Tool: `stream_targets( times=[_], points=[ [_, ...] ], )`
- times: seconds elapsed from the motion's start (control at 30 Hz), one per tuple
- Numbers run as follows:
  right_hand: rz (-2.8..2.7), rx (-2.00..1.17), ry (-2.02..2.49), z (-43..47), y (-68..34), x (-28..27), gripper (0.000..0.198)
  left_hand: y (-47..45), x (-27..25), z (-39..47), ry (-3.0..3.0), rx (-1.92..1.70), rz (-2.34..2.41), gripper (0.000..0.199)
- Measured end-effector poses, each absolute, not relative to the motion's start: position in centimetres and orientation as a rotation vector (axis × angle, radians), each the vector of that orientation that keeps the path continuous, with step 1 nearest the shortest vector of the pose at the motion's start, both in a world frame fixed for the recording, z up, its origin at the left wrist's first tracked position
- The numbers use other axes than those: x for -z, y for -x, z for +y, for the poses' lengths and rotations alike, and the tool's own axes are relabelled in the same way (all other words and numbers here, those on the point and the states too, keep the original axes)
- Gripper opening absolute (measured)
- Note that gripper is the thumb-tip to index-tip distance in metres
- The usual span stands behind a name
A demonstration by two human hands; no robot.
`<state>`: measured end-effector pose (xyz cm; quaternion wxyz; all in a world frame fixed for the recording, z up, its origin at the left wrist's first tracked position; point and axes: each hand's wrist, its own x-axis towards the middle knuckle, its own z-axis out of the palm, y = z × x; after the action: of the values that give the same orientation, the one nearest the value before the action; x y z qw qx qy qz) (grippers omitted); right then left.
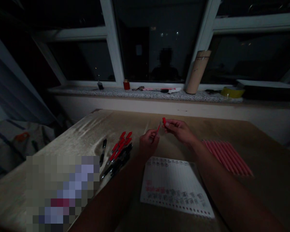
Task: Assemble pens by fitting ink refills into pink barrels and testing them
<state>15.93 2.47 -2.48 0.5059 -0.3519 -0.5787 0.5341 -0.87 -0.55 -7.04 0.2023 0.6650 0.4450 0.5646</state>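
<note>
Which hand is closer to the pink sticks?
Right. The right hand is to the left of the pink sticks; the left hand is even farther left.

Nothing can be read for certain. The lined page on the table carries small marks: dark rows along its far edge, and near its punched edge a red cluster at the left with dark rows beside and below, all too blurred to make out. Any lettering on the red piece or black pens is too small to tell.
</note>
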Motion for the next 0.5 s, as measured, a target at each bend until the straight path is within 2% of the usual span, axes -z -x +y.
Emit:
stream_targets(
  times=[0.5],
  points=[
    [-1.274,-1.323,0.777,1.4,-15.7,0.8,0.032,0.4,7.1,-0.6,-1.929,-1.559,1.202,0.016]
  ],
)
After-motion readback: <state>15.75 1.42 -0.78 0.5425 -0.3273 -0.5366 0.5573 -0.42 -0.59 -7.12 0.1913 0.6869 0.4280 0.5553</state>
